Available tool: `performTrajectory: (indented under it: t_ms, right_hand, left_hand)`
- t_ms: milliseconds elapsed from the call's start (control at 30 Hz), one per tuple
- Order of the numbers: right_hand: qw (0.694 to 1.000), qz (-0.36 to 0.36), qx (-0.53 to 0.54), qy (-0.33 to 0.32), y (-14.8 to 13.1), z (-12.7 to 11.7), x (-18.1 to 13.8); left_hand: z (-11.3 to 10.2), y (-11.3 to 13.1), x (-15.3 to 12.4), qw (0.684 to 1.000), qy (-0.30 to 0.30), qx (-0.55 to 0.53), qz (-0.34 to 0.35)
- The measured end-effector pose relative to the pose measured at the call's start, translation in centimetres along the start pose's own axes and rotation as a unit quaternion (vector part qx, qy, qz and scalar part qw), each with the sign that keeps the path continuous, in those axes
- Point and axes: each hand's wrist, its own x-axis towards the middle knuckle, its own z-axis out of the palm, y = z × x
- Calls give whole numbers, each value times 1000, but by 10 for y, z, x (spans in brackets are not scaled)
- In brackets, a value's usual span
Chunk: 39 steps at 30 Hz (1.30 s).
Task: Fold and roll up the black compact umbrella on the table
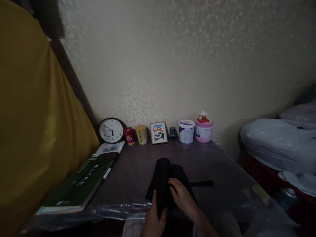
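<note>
Bundle (162, 174), black and part rolled, on the near side of the table (133, 174).
The left hand (154, 221) has a finger and thumb around its near end. The right hand (183, 198) rests bent fingertips on it; its thumb is hidden, so I cannot tell if it grips. If the fingers let go, the roll might flop open. The strap (202, 183) sticks out and might catch. The shiny plastic cover (118, 209) might let things slide.

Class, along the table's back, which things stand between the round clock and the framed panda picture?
In the head view, a red container, then a yellow ribbed container nearer the picture.
</note>
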Motion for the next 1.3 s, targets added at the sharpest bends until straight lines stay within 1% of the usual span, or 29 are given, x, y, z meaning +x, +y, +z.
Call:
performTrajectory:
  t_ms: [67, 133, 167, 200, 267, 333, 367, 400, 467, 567, 600, 633, 733, 767, 800, 867, 933, 1000, 1067, 1133, 1200, 1300]
  right_hand:
    - [994, -2, -106, -10, 12, -4, 10]
    - [980, 26, -199, 8, 23, -8, 20]
    - [973, 33, -229, 21, 27, -8, 24]
    - [969, 29, -245, 30, 30, -8, 27]
    - [970, -10, -240, 29, 32, -2, 31]
    - [973, -52, -225, 5, 34, 5, 34]
    - [973, -59, -225, -8, 35, 6, 36]
    - [971, -56, -232, -17, 38, 6, 39]
    - [964, -22, -264, -14, 46, 0, 45]
    - [953, 36, -300, 31, 54, -11, 50]
    - [953, 38, -297, 45, 55, -11, 48]
    - [956, 23, -287, 50, 54, -10, 44]
    - [968, -65, -244, 15, 49, 1, 24]
    - [969, -75, -236, 6, 49, 3, 17]
    - [970, -72, -233, 7, 51, 4, 12]
    - [972, -27, -230, 44, 59, -3, 6]
    - [971, 29, -217, 90, 70, -15, 6]
    - [972, 67, -196, 112, 78, -27, 10]
    - [978, 78, -160, 107, 80, -35, 13]
    - [986, 80, -110, 95, 77, -39, 16]
    - [989, 101, -56, 93, 70, -42, 18]
    - [985, 143, 17, 92, 57, -48, 21]
  left_hand:
    - [0, -1, 0, 1000, 1, 11, -3]
    - [0, 0, 0, 1000, -1, 12, -2]
    - [0, 0, 0, 1000, -2, 9, -1]
    - [1, 0, 0, 1000, 0, 3, 1]
    - [2, -1, 0, 1000, 10, -14, 10]
    - [3, -2, 0, 1000, 22, -17, 15]
    - [4, -3, 0, 999, 28, -15, 12]
    - [4, -2, 0, 999, 30, -12, 9]
    - [3, -1, -1, 1000, 30, -4, 9]
    - [3, 3, -2, 1000, 17, 21, 10]
    - [3, 4, -3, 999, 17, 37, 4]
    - [3, 6, -3, 998, 19, 54, -5]
    - [5, 9, -3, 995, 20, 101, -14]
    - [6, 10, -3, 994, 17, 110, -14]
    - [6, 10, -4, 993, 11, 114, -15]
    - [6, 11, -4, 994, 7, 108, -22]
    - [5, 10, -4, 996, 11, 86, -23]
    - [4, 8, -3, 998, 16, 59, -19]
    - [3, 6, -2, 999, 12, 31, -19]
    - [1, 4, -1, 1000, 5, 7, -20]
    - [0, 2, 0, 1000, 3, -15, -19]
    - [0, 1, 1, 999, 9, -48, -15]
